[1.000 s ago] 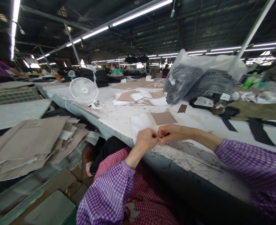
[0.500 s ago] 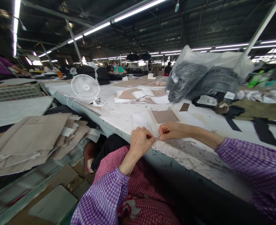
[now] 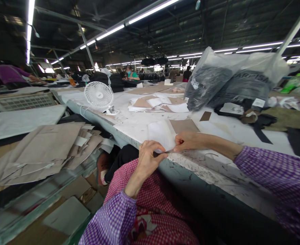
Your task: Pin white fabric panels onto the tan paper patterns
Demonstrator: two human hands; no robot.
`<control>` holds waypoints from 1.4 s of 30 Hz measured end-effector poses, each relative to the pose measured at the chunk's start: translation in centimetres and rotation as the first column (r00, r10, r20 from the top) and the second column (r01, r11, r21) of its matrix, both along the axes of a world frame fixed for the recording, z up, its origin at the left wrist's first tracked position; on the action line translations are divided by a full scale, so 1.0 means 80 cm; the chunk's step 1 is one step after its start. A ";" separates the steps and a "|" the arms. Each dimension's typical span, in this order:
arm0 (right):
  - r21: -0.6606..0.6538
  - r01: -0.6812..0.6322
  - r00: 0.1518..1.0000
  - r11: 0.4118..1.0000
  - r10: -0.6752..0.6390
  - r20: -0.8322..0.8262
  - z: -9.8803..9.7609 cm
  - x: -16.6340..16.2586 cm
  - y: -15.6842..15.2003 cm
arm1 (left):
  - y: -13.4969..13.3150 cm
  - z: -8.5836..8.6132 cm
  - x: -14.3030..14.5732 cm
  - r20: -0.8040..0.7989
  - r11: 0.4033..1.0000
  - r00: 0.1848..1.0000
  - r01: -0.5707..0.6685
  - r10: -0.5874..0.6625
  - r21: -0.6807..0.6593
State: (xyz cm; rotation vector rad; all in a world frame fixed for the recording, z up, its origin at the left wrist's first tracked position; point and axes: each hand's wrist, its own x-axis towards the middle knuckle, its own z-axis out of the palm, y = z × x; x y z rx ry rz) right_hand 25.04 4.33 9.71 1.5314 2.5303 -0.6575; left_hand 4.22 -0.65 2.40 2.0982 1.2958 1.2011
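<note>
A thin white sheet (image 3: 158, 132), paper or cloth, lies at the table's near edge, with a flat taupe piece (image 3: 184, 126) beside it. My left hand (image 3: 149, 157) is at the sheet's near corner, thumb and index finger curved around its edge. In a pinch, my right hand (image 3: 188, 141) grips the same near edge a little to the right, just in front of the taupe piece. Between the fingertips the edge is slightly raised and shows a narrow dark strip. My fingers hide part of it.
A white fan (image 3: 99, 95) stands at the table's left edge. Farther back are stacked white and tan pieces (image 3: 157, 103) and plastic-bagged dark garments (image 3: 223, 83). A small brown piece (image 3: 205, 116) lies nearby. Taupe panels (image 3: 42, 146) are heaped at lower left. Other people work in the distance.
My left thumb and index finger have parted slightly, and the left hand has shifted a little left. The right hand keeps its pinch. The view has turned slightly left.
</note>
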 end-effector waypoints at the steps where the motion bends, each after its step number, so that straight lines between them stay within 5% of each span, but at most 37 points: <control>1: 0.015 -0.011 1.000 1.000 0.011 0.007 0.000 0.000 -0.001 | -0.001 -0.002 0.003 0.002 0.999 0.999 -0.033 0.033 0.006; 8: 0.120 -0.011 0.998 0.993 0.003 0.064 -0.008 -0.011 -0.001 | 0.000 -0.006 0.022 0.067 0.982 0.980 -0.188 0.190 -0.036; 16: 0.198 0.028 0.988 0.980 -0.057 0.144 -0.019 -0.026 0.004 | 0.004 0.002 0.030 -0.067 0.964 0.963 -0.264 0.262 -0.014; 21: 0.068 0.061 0.998 0.996 -0.061 0.003 0.014 -0.007 -0.002 | 0.006 0.005 0.035 -0.095 0.973 0.970 -0.229 0.225 -0.038; 25: 0.198 0.094 0.982 0.976 -0.059 -0.178 0.025 0.008 -0.005 | 0.007 0.007 0.051 -0.089 0.984 0.981 -0.175 0.171 -0.037; 29: -0.022 -0.137 0.965 0.990 0.129 -0.227 0.000 0.015 -0.005 | 0.008 0.005 0.042 0.016 0.996 0.999 0.041 -0.040 -0.084; 32: -0.080 -0.090 0.963 0.993 0.067 -0.260 -0.016 0.019 -0.002 | 0.005 -0.002 0.010 0.235 0.976 0.959 0.191 -0.161 -0.109; 36: -0.088 -0.101 0.960 0.991 0.074 -0.271 -0.014 0.021 -0.002 | 0.001 -0.009 -0.013 0.139 0.991 0.982 0.127 -0.130 0.032; 42: -0.118 -0.152 0.950 0.981 0.112 -0.291 -0.006 0.021 -0.006 | -0.001 -0.008 0.023 -0.020 0.991 0.999 -0.026 0.029 0.134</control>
